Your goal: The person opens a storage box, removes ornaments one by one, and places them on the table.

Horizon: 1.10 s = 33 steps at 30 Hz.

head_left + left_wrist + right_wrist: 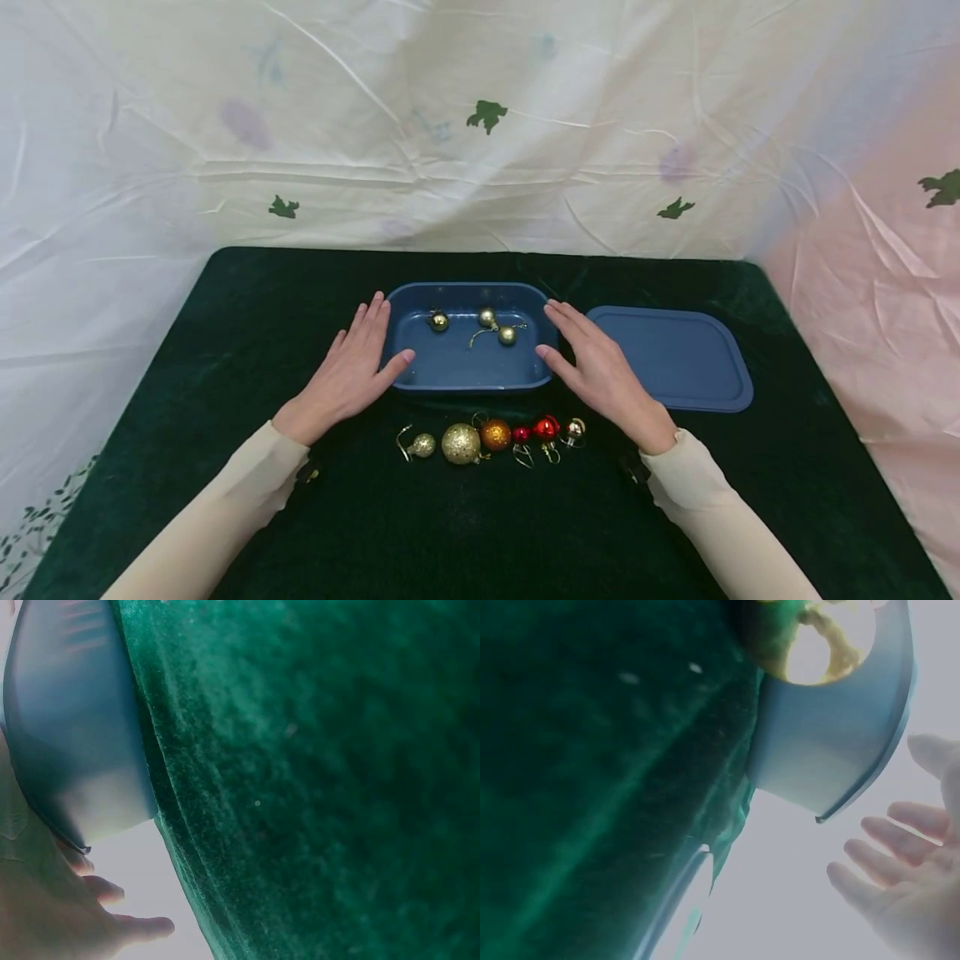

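A blue rectangular box (465,367) stands in the middle of the dark green table, with three small gold bauble ornaments (507,335) lying in it. My left hand (348,371) is at the box's left side with its fingers straight and thumb spread toward the rim; whether it touches is unclear. On the opposite side my right hand (603,367) mirrors it, fingers extended; the right wrist view shows a gap between that hand (907,870) and the box wall (825,742). Neither hand holds anything. In front of the box lies a row of baubles, including a large glittery gold bauble (461,443).
The row also has an orange bauble (495,434), a red bauble (547,427), a smaller red one and little gold ones with string loops. A flat blue lid (686,358) lies right of the box, partly behind the right hand. Pale cloth (585,183) hangs behind the table.
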Tool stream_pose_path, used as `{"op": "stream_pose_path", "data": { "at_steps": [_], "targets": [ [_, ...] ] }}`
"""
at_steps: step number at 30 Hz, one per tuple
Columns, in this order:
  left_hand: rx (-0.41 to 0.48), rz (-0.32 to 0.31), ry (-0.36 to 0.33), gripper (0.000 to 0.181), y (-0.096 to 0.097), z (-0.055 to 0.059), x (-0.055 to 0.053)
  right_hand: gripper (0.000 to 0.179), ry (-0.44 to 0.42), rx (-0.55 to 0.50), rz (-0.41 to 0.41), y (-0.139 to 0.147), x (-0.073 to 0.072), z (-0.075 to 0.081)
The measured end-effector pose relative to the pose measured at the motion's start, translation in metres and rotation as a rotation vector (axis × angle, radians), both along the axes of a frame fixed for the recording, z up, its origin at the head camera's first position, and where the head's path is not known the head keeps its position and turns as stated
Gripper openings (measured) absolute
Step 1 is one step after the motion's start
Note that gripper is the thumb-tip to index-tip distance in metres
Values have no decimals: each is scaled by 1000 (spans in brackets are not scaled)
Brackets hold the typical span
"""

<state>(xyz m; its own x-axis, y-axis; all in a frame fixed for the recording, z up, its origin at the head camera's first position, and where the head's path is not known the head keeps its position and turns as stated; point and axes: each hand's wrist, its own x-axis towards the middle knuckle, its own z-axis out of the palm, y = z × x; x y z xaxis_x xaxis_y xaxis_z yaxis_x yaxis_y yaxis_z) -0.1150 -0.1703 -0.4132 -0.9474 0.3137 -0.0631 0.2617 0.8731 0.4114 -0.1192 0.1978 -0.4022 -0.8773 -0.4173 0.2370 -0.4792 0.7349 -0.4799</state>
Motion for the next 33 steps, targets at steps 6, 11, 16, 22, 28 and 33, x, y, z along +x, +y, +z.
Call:
{"op": "stream_pose_path", "data": {
  "at_steps": [6,11,16,22,28,33],
  "targets": [
    [2,1,3,91,-1,1,0,63,138,-23,54,-8,-9,6],
    [4,2,2,90,-1,0,-1,59,191,12,127,-15,-20,9],
    [4,1,-3,92,-1,0,-1,61,165,70,177,-22,-31,12],
    [4,0,-1,92,0,0,-2,59,115,152,251,-30,-47,15],
    [-6,-2,-3,92,3,0,-2,49,93,217,306,-33,-57,15],
    [-3,-1,-8,90,5,1,-2,44,117,267,345,-34,-64,12]
  ]
}}
